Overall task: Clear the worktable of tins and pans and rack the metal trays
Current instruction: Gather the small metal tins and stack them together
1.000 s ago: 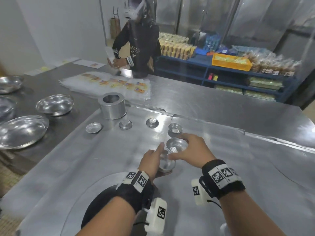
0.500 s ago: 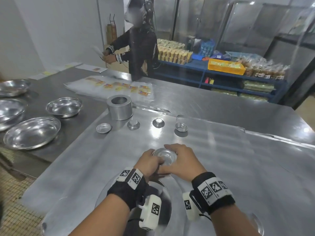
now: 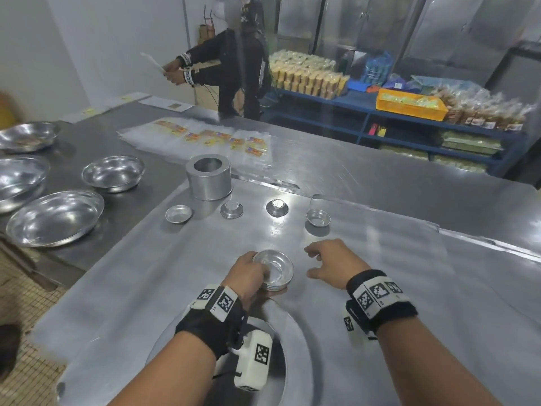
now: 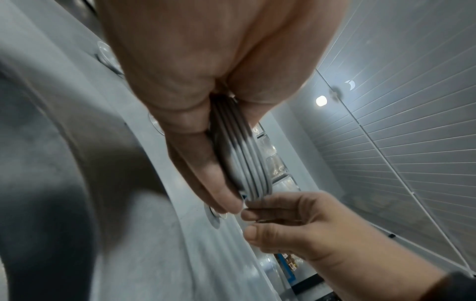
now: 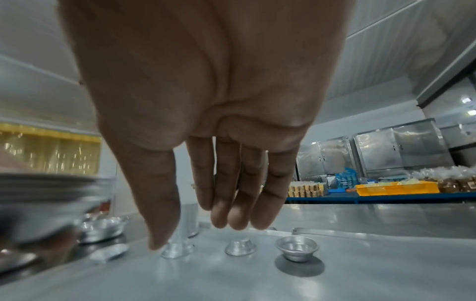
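Around your worktable: another person, packets and stocked shelves.

Across from you a person in dark clothes (image 3: pixel 234 68) holds a pale sheet. Clear printed packets (image 3: pixel 205 139) lie spread on the far steel counter (image 3: pixel 395 183). Behind it, blue shelving (image 3: pixel 363 112) carries a yellow crate (image 3: pixel 409 105) and bagged goods (image 3: pixel 307 76), with steel cabinets (image 3: pixel 380 27) along the wall.

No legible text anywhere. Only black-and-white square marker codes on the wristbands (image 3: pixel 218 300) (image 3: pixel 377 293) and the wrist camera block (image 3: pixel 261 353), carrying no letters or numbers. Printed yellow labels on the clear bags (image 3: pixel 205 137) and on the shelf packets (image 3: pixel 486 123), too small and blurred to read.
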### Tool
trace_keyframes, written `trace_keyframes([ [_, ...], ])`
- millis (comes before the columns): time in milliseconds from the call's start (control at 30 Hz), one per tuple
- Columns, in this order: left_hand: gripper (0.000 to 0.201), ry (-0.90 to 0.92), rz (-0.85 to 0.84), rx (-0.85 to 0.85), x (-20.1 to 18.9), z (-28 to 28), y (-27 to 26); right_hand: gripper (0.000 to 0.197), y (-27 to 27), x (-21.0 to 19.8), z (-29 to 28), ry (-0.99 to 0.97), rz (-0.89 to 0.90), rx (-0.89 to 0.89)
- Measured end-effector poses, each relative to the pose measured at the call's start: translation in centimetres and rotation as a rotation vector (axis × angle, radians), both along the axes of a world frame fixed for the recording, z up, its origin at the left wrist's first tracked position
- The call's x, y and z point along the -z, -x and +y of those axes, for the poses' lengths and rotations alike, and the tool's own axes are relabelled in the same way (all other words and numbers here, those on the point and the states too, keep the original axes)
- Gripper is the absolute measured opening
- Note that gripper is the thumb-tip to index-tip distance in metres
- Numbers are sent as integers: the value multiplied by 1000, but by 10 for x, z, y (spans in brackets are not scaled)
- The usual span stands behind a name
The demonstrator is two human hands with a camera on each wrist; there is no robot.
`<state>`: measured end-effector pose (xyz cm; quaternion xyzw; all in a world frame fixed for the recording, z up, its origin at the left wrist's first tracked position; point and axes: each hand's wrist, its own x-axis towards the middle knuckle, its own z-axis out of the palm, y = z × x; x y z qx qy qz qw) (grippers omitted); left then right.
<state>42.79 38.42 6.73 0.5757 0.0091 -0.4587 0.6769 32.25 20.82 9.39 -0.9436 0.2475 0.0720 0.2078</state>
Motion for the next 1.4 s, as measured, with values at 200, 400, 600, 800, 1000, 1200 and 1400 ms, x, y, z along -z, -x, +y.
trace_keyframes([
  [200, 37, -21, 19, -55, 6, -24, -3, 41, -32, 22, -67, 119, 49, 108],
  [400, 44, -35, 43, -102, 18, -39, -4, 43, -76, 53, -123, 102, 53, 228],
  [600, 38, -41, 39, -166, 23, -51, -8, 70, -110, 84, -158, 76, 65, 267],
  [800, 37, -79, 9, -176, 25, -53, -9, 58, -138, 98, -171, 125, 153, 231],
  [1000, 35, -95, 4, -222, 29, -42, -12, 63, -140, 98, -159, 49, 80, 298],
  [1200, 34, -121, 6, -253, 27, -31, -12, 91, -136, 67, -117, -35, -50, 169],
  [1400, 25, -94, 3, -261, 19, -9, -19, 74, -119, 21, -58, -153, -191, 64],
])
